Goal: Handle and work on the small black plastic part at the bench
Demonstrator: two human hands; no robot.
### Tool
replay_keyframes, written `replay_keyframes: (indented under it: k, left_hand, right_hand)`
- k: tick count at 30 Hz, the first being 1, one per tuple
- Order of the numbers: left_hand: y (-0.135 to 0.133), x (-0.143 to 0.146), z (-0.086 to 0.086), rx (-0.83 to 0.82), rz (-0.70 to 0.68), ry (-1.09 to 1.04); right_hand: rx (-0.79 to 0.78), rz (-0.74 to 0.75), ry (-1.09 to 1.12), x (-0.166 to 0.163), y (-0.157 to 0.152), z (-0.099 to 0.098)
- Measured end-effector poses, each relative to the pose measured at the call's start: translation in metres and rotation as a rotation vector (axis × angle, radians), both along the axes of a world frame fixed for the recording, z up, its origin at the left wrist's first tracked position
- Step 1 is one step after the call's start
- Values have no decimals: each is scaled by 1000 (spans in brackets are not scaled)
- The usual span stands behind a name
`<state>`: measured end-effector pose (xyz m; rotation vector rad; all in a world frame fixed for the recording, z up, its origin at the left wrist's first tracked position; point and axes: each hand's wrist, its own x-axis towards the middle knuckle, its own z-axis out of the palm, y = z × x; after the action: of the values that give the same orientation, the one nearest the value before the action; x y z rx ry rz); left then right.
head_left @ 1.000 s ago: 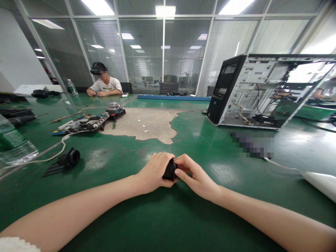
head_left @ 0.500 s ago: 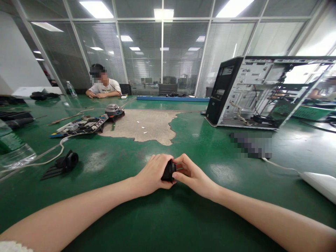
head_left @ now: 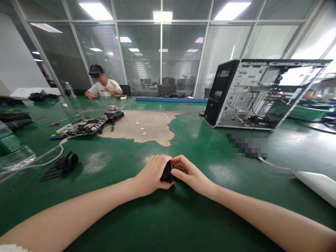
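Observation:
My left hand [head_left: 151, 174] and my right hand [head_left: 189, 174] meet over the green table [head_left: 162, 217] just in front of me. Between them sits a small black part [head_left: 167, 173], round and plastic-looking. The left hand's fingers curl round it from the left. The right hand pinches its other side with thumb and fingers. Most of the part is hidden by my fingers. Both forearms rest low over the table.
An open computer case [head_left: 252, 94] stands at the right rear. A circuit board [head_left: 78, 126], a white cable [head_left: 49, 154] and a black part [head_left: 67, 162] lie left. A worn bare patch [head_left: 143, 127] marks the middle. A white object [head_left: 317, 182] lies right. Another person [head_left: 103, 85] sits far back.
My hands have stayed together on the black part, with the fingers shifting slightly on it. The view has drifted a little. The person at the back has raised a hand.

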<state>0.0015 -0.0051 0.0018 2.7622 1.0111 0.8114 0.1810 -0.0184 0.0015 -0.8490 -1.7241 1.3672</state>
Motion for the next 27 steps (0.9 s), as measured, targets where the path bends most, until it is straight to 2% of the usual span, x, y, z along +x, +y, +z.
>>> replay_keyframes:
  k: [6, 15, 21, 27]
  left_hand:
    - [-1, -1, 1, 1, 10, 26]
    - [-4, -3, 4, -1, 9, 28]
    - [-5, -5, 3, 18, 18, 40]
    - [-5, -4, -1, 33, 19, 45]
  right_hand:
    - [0, 84, 65, 1, -3, 2]
    - [-6, -21, -2, -4, -6, 5]
    - [54, 73, 5, -1, -6, 4]
    - [53, 14, 32, -3, -7, 2]
